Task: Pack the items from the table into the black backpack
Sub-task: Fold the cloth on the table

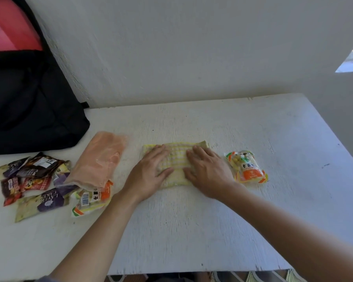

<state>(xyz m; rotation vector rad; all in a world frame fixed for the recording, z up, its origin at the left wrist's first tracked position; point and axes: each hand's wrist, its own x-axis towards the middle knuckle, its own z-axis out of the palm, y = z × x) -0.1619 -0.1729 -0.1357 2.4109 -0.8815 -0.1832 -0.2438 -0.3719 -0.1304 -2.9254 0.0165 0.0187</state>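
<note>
the cloth is pressed flat on the table under the left hand and right hand, fingers straight, nothing gripped. flattening or folding seems in hand. next, the cloth is to be pinched and carried left to the backpack.

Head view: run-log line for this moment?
left hand: flat on yellow striped cloth | right hand: same | black backpack: left | snack packets: unpacked
</note>
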